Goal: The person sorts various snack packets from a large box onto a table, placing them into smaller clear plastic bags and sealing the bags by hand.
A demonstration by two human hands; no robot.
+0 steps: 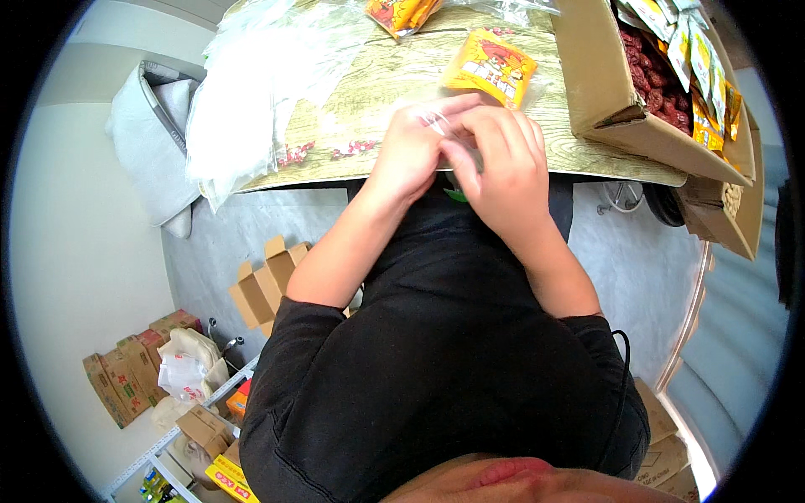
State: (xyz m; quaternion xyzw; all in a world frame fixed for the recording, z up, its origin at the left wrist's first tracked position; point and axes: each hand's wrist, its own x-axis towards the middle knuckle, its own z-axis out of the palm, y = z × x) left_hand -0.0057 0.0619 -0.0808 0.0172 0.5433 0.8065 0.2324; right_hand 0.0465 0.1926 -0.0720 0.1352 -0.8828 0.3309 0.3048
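Holds the left hand [411,149] and right hand [507,163] close together over the near edge of the tabletop [599,158], with clear film [434,119] gleaming between them. Curls the fingers of both inward and bends the right thumb toward the left hand. Cannot tell, with the fingertips partly hidden, whether to call either hand closed on the film or just resting against it.

Has a yellow packet [493,65] lying on the tabletop just beyond the fingers, and a second packet [402,14] farther off, near the top of the view.

Shows clear bags [235,109] heaped at the left, drooping over the near edge, and red wrappers [352,149] between bags and hands. At the right, shows a carton [599,71] of dark red fruit [658,96], with sachets [700,54] on top, and a lower carton [745,226] below.

Wears a black shirt [444,360]. On the floor [210,235] at the left, shows an opened box [267,283].
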